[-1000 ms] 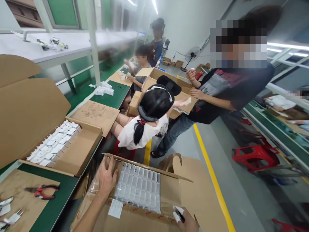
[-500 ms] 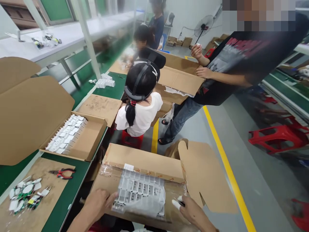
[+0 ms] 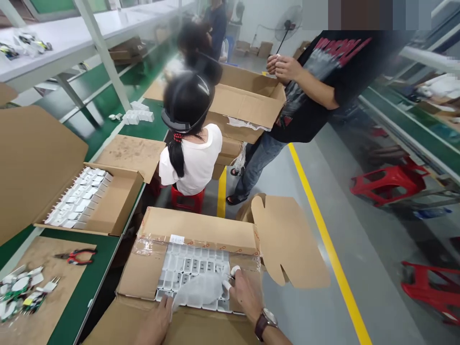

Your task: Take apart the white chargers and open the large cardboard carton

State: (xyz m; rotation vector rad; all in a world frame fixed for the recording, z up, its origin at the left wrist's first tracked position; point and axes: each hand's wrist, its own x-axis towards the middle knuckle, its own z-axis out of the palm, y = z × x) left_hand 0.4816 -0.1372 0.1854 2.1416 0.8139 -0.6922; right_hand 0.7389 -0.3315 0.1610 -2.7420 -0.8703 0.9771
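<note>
An opened cardboard box lies in front of me, holding rows of small white plastic housings in a pale tray. A crumpled translucent plastic sheet covers part of the lower rows. At the tray's lower left corner, my left hand has its fingers closed at the sheet's edge. My right hand, with white covers on two fingertips and a watch at the wrist, reaches over the tray's right side. Its fingers are closed around a thin dark tool, mostly hidden, beside the sheet.
Left on the green bench are red-handled pliers, a pile of circuit boards and white parts, and a carton of white pieces. A seated person and a standing person are ahead. Red stools stand right.
My right hand has moved left from the box's right flap onto the tray. My left hand has shifted down to the tray's corner. The view has turned; the standing person's hands have come together.
</note>
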